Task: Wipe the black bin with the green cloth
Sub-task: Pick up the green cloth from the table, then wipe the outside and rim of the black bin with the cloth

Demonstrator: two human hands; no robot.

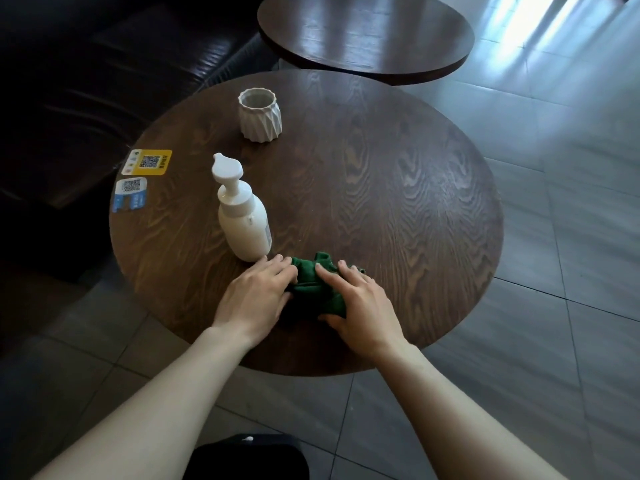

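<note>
A crumpled green cloth (313, 284) lies on the round dark wooden table (398, 209) near its front edge. My left hand (256, 296) rests on the cloth's left side, fingers spread over it. From the right, my right hand (360, 306) covers the cloth, thumb under its near edge and fingers laid over the top. A black bin (247, 457) with a small white blob on its rim stands on the floor below the table, between my forearms, cut off by the bottom of the frame.
A white pump bottle (244, 220) stands just left of the cloth, close to my left fingertips. A white ribbed cup (259, 114) sits farther back. Two QR stickers (138, 178) lie at the table's left edge. A second round table (363, 32) stands behind; a dark sofa (69, 81) fills the left.
</note>
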